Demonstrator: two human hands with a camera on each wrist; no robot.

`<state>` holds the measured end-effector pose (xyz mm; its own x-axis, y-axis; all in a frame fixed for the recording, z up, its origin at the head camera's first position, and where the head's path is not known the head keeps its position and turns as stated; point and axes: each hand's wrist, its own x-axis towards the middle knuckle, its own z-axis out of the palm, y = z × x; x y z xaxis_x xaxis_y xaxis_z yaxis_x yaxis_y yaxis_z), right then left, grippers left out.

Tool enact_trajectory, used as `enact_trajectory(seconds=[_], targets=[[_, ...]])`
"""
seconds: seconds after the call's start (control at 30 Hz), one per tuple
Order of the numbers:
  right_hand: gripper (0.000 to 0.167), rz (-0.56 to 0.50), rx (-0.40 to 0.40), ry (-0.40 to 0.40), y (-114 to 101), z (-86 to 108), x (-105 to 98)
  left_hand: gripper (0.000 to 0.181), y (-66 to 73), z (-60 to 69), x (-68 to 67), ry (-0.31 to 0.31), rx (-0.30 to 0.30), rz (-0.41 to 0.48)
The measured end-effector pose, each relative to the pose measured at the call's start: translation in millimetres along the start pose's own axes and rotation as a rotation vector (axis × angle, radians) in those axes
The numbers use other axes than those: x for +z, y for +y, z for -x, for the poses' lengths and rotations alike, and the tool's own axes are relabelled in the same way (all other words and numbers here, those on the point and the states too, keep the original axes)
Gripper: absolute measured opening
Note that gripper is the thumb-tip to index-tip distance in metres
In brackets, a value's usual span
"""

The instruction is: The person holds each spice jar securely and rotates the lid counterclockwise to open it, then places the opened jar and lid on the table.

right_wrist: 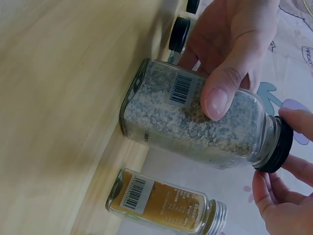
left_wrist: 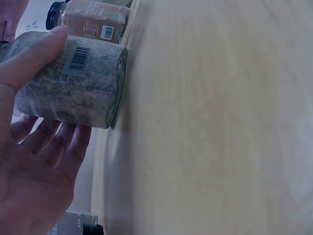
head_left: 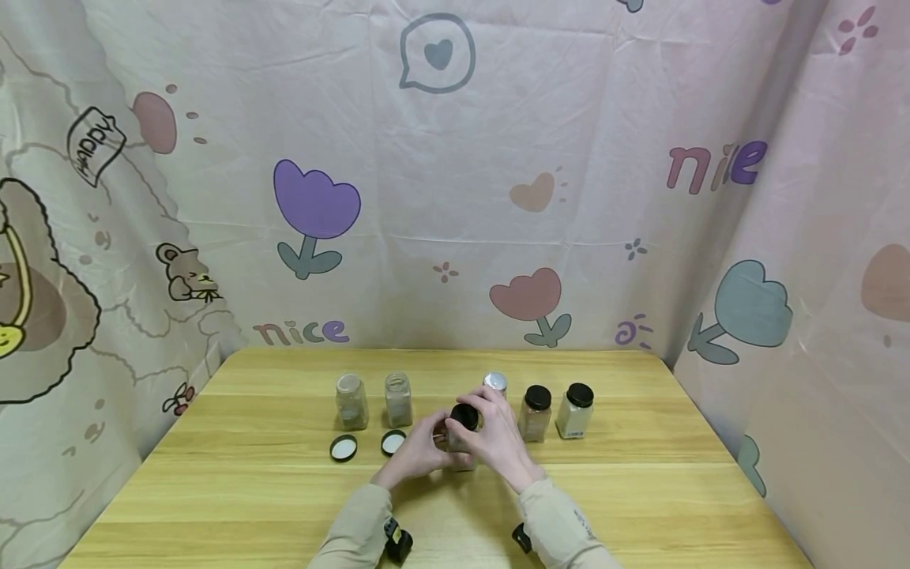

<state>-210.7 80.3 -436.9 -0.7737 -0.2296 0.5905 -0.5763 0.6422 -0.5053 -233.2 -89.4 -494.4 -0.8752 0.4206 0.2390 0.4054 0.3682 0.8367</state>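
Near the middle of the table, my left hand [head_left: 421, 454] grips a square glass jar [right_wrist: 190, 115] by its body, thumb on the near side beside a barcode label. Speckled grey-white grains fill most of the jar, which stands upright close to the tabletop. Fingers of my right hand [head_left: 500, 436] pinch the rim of its black lid [right_wrist: 279, 147]. The lid sits on the jar's neck; whether it is loose cannot be told. In the left wrist view, the left hand [left_wrist: 41, 161] has its fingers round the jar's far side.
Behind the right hand stands a silver-capped jar [right_wrist: 166, 200] of yellow-brown powder. Two black-lidded jars, one brown [head_left: 535, 419], one pale [head_left: 574, 415], stand to the right. At left are two lidless jars, one [head_left: 351, 407] beside another [head_left: 399, 403], with black lids [head_left: 344, 448] lying before them.
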Motion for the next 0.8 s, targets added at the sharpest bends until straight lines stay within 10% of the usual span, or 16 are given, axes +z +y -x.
enact_trajectory(seconds=[0.8], targets=[[0.034, -0.04, 0.005, -0.033, 0.2, 0.8, -1.2, 0.052, 1.9, 0.7, 0.3, -0.009, -0.006, 0.002]])
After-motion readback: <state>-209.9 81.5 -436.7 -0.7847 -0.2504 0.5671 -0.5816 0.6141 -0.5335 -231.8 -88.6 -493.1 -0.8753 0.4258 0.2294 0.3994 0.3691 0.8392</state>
